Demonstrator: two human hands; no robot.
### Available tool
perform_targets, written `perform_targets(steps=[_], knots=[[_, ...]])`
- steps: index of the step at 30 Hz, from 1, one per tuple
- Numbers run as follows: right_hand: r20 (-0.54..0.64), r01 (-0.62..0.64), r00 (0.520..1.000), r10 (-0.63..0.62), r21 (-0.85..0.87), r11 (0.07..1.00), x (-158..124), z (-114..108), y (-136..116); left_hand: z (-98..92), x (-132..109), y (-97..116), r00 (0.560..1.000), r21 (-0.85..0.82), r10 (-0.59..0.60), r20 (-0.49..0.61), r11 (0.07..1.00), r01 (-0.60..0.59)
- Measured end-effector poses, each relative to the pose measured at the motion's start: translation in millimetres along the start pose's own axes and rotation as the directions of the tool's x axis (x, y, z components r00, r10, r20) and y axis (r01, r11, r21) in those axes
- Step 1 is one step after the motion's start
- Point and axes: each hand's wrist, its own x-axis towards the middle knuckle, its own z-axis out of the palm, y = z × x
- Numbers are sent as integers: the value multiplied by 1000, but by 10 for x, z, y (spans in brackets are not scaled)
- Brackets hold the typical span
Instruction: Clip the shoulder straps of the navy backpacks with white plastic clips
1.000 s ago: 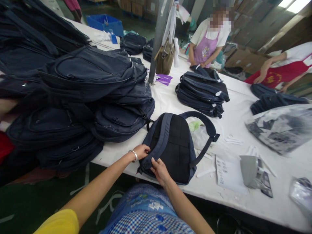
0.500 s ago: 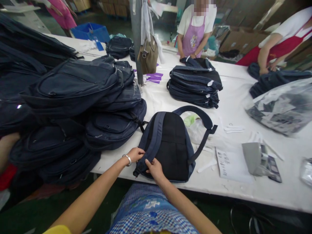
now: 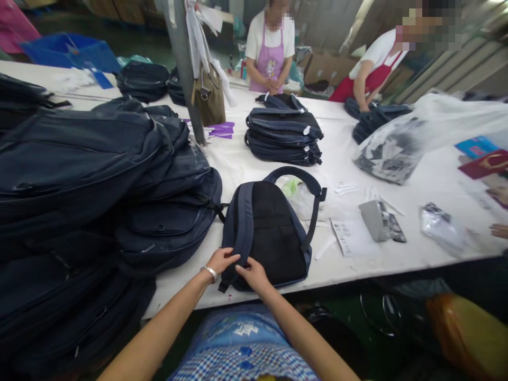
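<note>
A navy backpack lies back side up on the white table, its black back panel facing me. My left hand, with a bracelet at the wrist, pinches the lower end of the bag's left shoulder strap. Just to the right of it, my right hand grips the same strap end. The other shoulder strap arcs loose over the top right of the bag.
A tall heap of navy backpacks fills the left. A neat stack of backpacks sits mid-table. Paper sheets, plastic bags and tags lie at the right. Two people in aprons work at the far side. A pole with a hanging bag stands behind.
My view has swung to the right, showing more of the table's right end. Both hands stay on the strap end with only slight finger shifts.
</note>
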Motion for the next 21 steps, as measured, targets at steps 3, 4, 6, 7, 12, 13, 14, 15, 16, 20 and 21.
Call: perform_targets(steps=[3,4,6,7,12,13,14,15,16,20,21], knots=[[-83,-26,996,43,188,982,43,-1,-50,10,28,-71,997,79,25,-66,997,-20],[-113,-26,992,52,219,975,69,-4,-65,11,35,-95,996,94,37,-86,995,-29],[-132,-26,989,64,268,963,127,-3,-95,4,40,-134,993,79,64,-100,995,-56],[-136,-17,989,58,289,957,154,3,-111,-6,38,-148,993,43,70,-91,997,-67],[-235,106,972,-19,362,926,178,42,-229,-94,19,-130,993,-293,-39,112,954,71],[-240,117,971,-24,382,917,158,34,-252,-95,16,-117,986,-341,-70,153,932,120],[-233,115,972,-20,402,908,134,15,-269,-80,10,-107,979,-378,-94,179,913,157],[-220,100,975,-7,416,904,107,-12,-278,-48,2,-104,977,-406,-110,185,896,178],[-205,74,979,16,420,904,81,-44,-277,1,-10,-109,978,-428,-119,174,885,184],[-141,-56,983,120,394,917,15,-140,-179,267,-98,-221,989,-461,-136,52,875,145],[-143,-61,981,128,400,914,15,-141,-144,321,-121,-258,989,-461,-147,20,876,139]])
